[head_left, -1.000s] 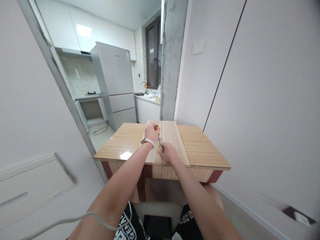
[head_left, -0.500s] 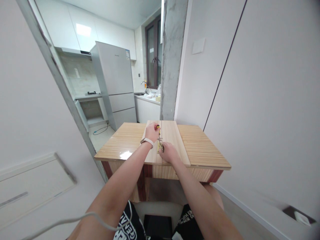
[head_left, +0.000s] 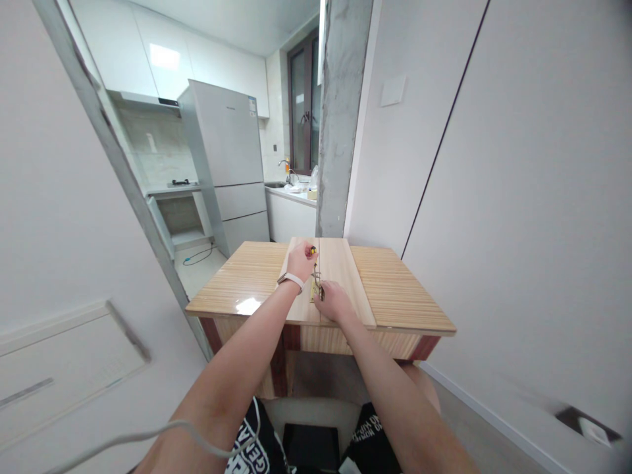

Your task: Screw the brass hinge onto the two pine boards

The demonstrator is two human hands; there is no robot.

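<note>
My left hand, with a pale band on its wrist, is closed on a small screwdriver with a yellow and black handle. Its thin shaft points down towards metal fittings on the pale boards. Below it, my right hand has its fingers closed at a brass-coloured metal fitting, whose exact kind is too small to make out. A flat yellowish plate lies just left of these fingers, near the seam between the boards. Whether the screwdriver tip touches a screw cannot be seen.
The boards lie on a wood-grain table. A white cable crosses in front of my left forearm. White walls stand on both sides. Beyond the table are a grey fridge and a sink counter.
Almost nothing differs. Both hands keep their places at the fittings, and the view has shifted only very slightly.
</note>
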